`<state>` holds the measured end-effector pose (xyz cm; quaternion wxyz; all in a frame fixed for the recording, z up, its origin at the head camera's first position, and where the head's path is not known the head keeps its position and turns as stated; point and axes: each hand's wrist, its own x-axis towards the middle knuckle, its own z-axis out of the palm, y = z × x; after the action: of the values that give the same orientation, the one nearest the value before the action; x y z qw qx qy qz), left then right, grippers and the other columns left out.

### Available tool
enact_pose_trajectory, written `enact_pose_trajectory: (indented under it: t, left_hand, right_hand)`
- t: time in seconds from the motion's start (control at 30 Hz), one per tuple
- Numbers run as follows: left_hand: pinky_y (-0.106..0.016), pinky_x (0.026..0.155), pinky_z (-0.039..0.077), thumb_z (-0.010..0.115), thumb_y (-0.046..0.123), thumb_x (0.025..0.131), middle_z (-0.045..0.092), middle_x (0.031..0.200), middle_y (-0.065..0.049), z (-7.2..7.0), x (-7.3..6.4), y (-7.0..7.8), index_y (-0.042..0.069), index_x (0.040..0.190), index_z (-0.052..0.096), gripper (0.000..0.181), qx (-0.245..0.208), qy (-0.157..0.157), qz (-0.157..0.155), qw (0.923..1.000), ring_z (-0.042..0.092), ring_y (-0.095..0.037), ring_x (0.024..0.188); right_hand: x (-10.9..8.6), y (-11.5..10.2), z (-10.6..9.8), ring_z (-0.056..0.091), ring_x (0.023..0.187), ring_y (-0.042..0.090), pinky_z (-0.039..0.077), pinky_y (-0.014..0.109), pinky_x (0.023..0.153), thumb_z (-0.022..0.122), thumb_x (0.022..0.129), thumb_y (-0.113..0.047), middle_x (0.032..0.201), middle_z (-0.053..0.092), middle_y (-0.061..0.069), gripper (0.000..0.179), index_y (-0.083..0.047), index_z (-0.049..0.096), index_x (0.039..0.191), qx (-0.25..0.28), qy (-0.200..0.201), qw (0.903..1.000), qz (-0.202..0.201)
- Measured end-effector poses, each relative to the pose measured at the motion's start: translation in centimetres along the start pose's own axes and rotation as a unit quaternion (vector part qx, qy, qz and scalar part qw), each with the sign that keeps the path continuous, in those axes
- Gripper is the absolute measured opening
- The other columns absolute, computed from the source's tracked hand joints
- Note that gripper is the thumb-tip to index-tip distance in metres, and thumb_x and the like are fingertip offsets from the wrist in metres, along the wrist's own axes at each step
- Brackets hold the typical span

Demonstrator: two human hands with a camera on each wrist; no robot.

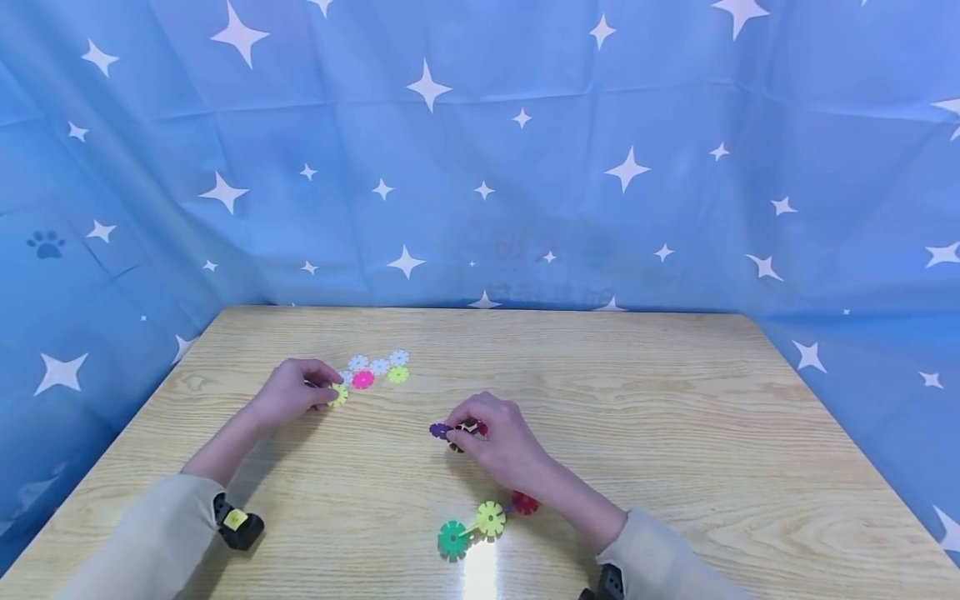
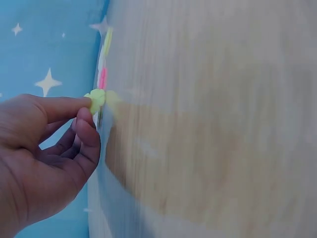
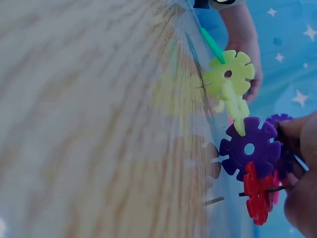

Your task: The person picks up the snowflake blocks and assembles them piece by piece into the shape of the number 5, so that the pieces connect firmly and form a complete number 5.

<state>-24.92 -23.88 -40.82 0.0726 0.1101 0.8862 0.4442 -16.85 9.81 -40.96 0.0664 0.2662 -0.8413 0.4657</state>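
Note:
At the left, my left hand (image 1: pixel 296 390) pinches a yellow-green notched plastic disc (image 2: pixel 97 100) between thumb and fingertips, close over the table. Beside it lies a loose group with a pink disc (image 1: pixel 363 380), several pale blue discs (image 1: pixel 379 367) and another yellow-green disc (image 1: pixel 398 375). My right hand (image 1: pixel 498 437) holds a small cluster of joined discs near the middle; a purple disc (image 1: pixel 438 430) sticks out past its fingertips, and the palm side hides part of the cluster. Below that hand stands a joined chain with a green disc (image 1: pixel 453 540), yellow disc (image 1: pixel 491 518) and red disc (image 1: pixel 525 502).
The wooden table (image 1: pixel 637 400) reaches back to a blue curtain (image 1: pixel 525 150) with white stars, which also hangs along both sides. A black wrist device (image 1: pixel 238 525) sits at the left sleeve. Light glares on the tabletop by the chain.

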Motion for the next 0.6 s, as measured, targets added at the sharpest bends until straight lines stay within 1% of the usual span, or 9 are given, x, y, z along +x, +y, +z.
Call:
enact_pose_trajectory:
  t: [0.1, 0.2, 0.3, 0.4, 0.5, 0.6]
  left_hand:
    - [-0.028, 0.059, 0.057, 0.068, -0.001, 0.094, 0.064, 0.084, -0.012, 0.9, -0.2, 0.7, -0.009, 0.110, 0.069, 0.018, -0.032, -0.014, 0.006, 0.9994, 0.065, -0.020, 0.068]
    - [-0.029, 0.060, 0.059, 0.068, -0.001, 0.094, 0.065, 0.084, -0.012, 2.1, -0.4, 1.5, -0.010, 0.109, 0.069, 0.018, -0.055, -0.028, 0.018, 0.9979, 0.066, -0.021, 0.068]
    - [-0.030, 0.060, 0.059, 0.068, -0.001, 0.094, 0.065, 0.084, -0.013, 3.2, -0.6, 2.3, -0.009, 0.108, 0.069, 0.017, -0.084, -0.048, 0.023, 0.9950, 0.067, -0.022, 0.067]
    - [-0.033, 0.062, 0.061, 0.069, 0.000, 0.094, 0.064, 0.085, -0.014, 4.3, -0.8, 3.2, -0.009, 0.109, 0.068, 0.018, -0.126, -0.079, 0.021, 0.9886, 0.068, -0.023, 0.067]
    - [-0.038, 0.066, 0.063, 0.069, 0.000, 0.094, 0.064, 0.086, -0.016, 5.3, -1.0, 4.1, -0.010, 0.111, 0.067, 0.020, -0.171, -0.108, 0.018, 0.9792, 0.070, -0.024, 0.069]
    - [-0.041, 0.069, 0.063, 0.069, 0.000, 0.095, 0.064, 0.088, -0.017, 6.0, -1.3, 4.9, -0.011, 0.113, 0.066, 0.021, -0.196, -0.131, 0.022, 0.9716, 0.071, -0.024, 0.070]
  right_hand:
    - [0.0, 0.0, 0.0, 0.063, 0.091, 0.014, 0.052, 0.031, 0.077, 0.079, 0.089, -0.003, 0.097, 0.072, -0.006, 0.012, -0.013, 0.078, 0.095, 0.002, -0.005, 0.9999, 0.009]
    - [0.0, 0.0, 0.0, 0.064, 0.092, 0.014, 0.053, 0.031, 0.078, 0.078, 0.089, -0.003, 0.097, 0.072, -0.006, 0.011, -0.013, 0.078, 0.095, 0.004, -0.009, 0.9999, 0.013]
    - [0.0, 0.1, 0.0, 0.064, 0.093, 0.014, 0.053, 0.032, 0.079, 0.078, 0.089, -0.004, 0.098, 0.072, -0.006, 0.011, -0.013, 0.078, 0.095, 0.003, -0.010, 0.9999, 0.013]
    - [0.0, 0.2, 0.0, 0.064, 0.093, 0.015, 0.053, 0.032, 0.079, 0.078, 0.089, -0.003, 0.098, 0.073, -0.006, 0.012, -0.013, 0.078, 0.095, -0.002, -0.009, 0.9999, 0.011]
    - [0.0, 0.3, -0.1, 0.064, 0.092, 0.015, 0.053, 0.031, 0.077, 0.078, 0.089, -0.003, 0.097, 0.073, -0.005, 0.011, -0.012, 0.078, 0.095, -0.004, -0.010, 0.9999, 0.009]
    - [0.0, 0.3, -0.3, 0.064, 0.090, 0.014, 0.053, 0.029, 0.076, 0.078, 0.089, -0.002, 0.097, 0.072, -0.004, 0.011, -0.012, 0.078, 0.095, -0.005, -0.011, 0.9999, 0.008]
